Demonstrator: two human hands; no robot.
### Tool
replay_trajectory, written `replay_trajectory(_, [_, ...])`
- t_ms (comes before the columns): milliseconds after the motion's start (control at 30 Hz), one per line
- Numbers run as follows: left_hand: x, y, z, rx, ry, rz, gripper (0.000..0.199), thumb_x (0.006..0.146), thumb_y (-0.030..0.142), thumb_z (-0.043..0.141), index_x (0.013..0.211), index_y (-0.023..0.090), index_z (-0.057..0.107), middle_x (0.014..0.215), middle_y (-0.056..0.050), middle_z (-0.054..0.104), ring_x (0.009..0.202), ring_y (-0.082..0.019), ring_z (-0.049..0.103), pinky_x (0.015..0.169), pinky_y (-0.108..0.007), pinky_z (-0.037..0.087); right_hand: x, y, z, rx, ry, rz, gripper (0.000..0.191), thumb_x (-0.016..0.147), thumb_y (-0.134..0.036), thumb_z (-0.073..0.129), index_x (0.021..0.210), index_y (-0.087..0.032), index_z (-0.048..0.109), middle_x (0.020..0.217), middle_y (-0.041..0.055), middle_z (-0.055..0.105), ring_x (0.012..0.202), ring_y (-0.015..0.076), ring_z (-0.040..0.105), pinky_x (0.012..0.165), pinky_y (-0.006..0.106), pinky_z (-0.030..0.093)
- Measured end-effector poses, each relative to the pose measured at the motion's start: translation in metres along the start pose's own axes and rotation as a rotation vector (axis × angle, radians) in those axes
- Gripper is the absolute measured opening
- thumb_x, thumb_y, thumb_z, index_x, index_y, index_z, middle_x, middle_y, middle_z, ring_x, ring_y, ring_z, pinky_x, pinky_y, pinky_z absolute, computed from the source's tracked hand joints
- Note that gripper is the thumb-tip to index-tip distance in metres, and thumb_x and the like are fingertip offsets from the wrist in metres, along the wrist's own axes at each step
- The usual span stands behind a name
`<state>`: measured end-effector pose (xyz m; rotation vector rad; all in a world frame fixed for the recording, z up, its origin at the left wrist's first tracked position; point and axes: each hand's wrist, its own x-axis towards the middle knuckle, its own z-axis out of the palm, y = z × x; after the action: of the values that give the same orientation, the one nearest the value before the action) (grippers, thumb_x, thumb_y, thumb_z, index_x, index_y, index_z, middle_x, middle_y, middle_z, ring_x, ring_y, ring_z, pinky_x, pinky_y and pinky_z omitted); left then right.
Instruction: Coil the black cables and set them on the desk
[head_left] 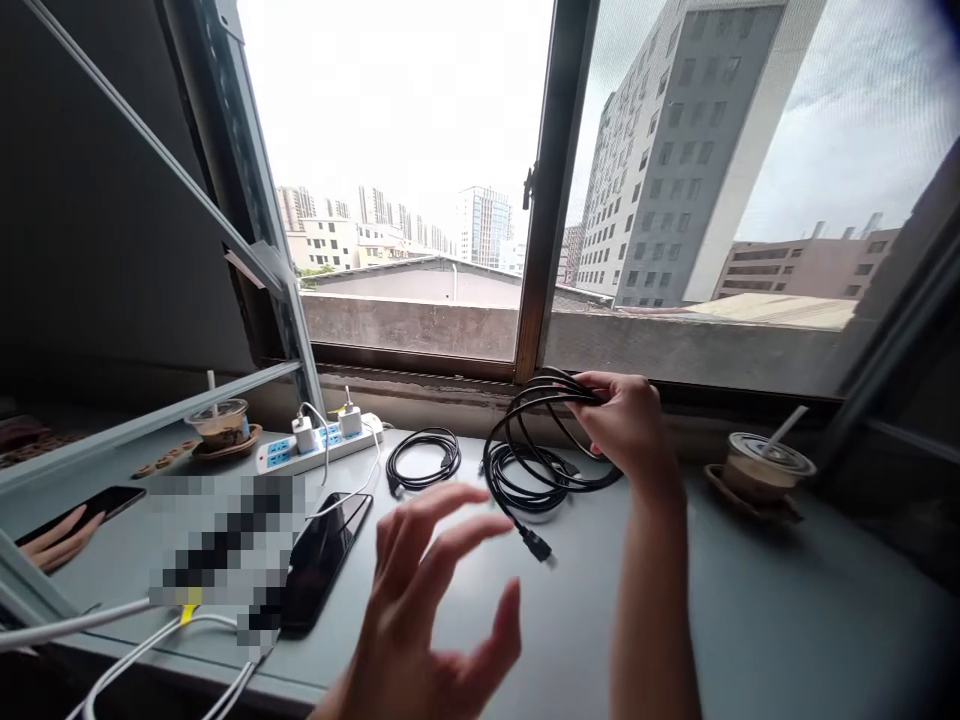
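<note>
My right hand (626, 425) is closed on a loosely coiled black cable (517, 410), raised above the table. From its loops a plug end (537, 545) hangs down toward me. My left hand (442, 600) is in front of it, fingers spread and curved, with nothing in them; it is apart from the cable. Behind the held loops lies a second coil of black cable (529, 495), partly hidden by them. Further left, a smaller black cable coil (397, 455) rests flat on the table.
Left of my hands are a black phone (322, 570) and a white power strip (322, 447) with chargers plugged in. Drink cups (761, 465) stand on both sides. Another person's hand (67, 540) touches a phone at far left. A metal frame post (270, 200) and window border the table.
</note>
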<state>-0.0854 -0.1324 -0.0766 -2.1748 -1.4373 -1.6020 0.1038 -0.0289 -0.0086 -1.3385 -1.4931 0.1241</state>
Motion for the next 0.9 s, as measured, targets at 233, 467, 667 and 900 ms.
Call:
replay_trajectory(233, [0.114,-0.002,0.053,-0.298,-0.045,0.000,0.059,0.073,0.022,0.059,0.130,0.021,0.042,0.128,-0.011,0.050,0.118,-0.026,0.046,0.098,-0.041,0.035,-0.012,-0.015,-0.014,0.401,-0.035,-0.077,0.022,0.067,-0.033,0.066,0.082,-0.018,0.071,0.042,-0.0043,0.050,0.026,0.0058,0.034,0.024,0.017,0.024])
replay_trajectory(467, [0.136,-0.015,0.056,-0.903,-0.118,-0.185,0.024,0.072,0.039,0.065,0.072,0.017,0.056,0.051,0.003,0.056,0.052,-0.012,0.058,0.054,-0.021,0.045,0.001,-0.004,0.000,0.856,0.047,-0.090,0.019,0.068,-0.032,0.067,0.081,-0.019,0.066,0.032,-0.0113,0.028,0.023,0.0058,0.027,0.024,0.018,0.021])
replay_trajectory(667, [0.141,-0.033,0.066,-0.965,-0.026,-0.366,0.047,0.067,0.042,0.068,0.046,0.019,0.033,0.033,0.010,0.023,0.026,-0.003,0.018,0.029,-0.020,0.016,0.020,0.008,0.018,0.452,-0.008,-0.091,0.019,0.074,-0.035,0.061,0.079,-0.017,0.067,0.056,-0.0008,0.061,0.053,0.0140,0.059,0.053,0.023,0.047])
replay_trajectory(900, [0.133,-0.036,0.046,-0.761,0.246,-0.208,0.034,0.071,0.032,0.062,0.046,0.017,0.044,0.041,0.007,0.023,0.036,-0.004,0.020,0.033,-0.019,0.018,0.014,-0.001,0.032,0.267,-0.168,-0.085,0.024,0.079,-0.036,0.056,0.091,-0.020,0.068,0.077,0.0026,0.070,0.074,0.0200,0.066,0.067,0.027,0.050])
